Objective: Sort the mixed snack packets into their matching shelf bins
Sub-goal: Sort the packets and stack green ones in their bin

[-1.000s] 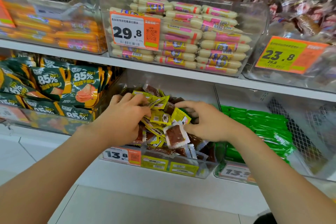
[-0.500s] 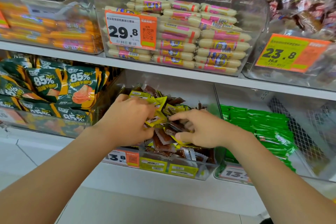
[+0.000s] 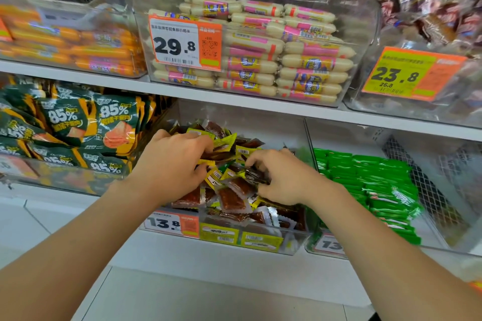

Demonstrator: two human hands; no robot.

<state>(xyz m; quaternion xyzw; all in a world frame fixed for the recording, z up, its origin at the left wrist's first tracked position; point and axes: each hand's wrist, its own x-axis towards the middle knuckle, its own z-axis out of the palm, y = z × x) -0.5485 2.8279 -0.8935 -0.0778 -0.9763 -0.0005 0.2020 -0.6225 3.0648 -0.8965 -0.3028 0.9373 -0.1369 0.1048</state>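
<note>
Both my hands are down in a clear bin (image 3: 260,243) on the lower shelf, heaped with small yellow-and-brown snack packets (image 3: 232,195). My left hand (image 3: 172,167) lies on the left of the heap with its fingers curled round a bunch of yellow packets. My right hand (image 3: 284,177) is on the right of the heap, its fingertips pinching a dark packet (image 3: 254,173). To the right stands a bin of green packets (image 3: 370,185).
Left on the same shelf is a bin of dark green 85% pouches (image 3: 78,133). The upper shelf holds bins of orange sausages (image 3: 78,52), pale pink-labelled sausages (image 3: 273,52) and brown wrapped snacks (image 3: 438,21). White shelf edge and floor tiles lie below.
My right hand has drawn back slightly right and now pinches a dark packet. My left hand stays on the yellow packets. The camera has dipped and shifted a little.
</note>
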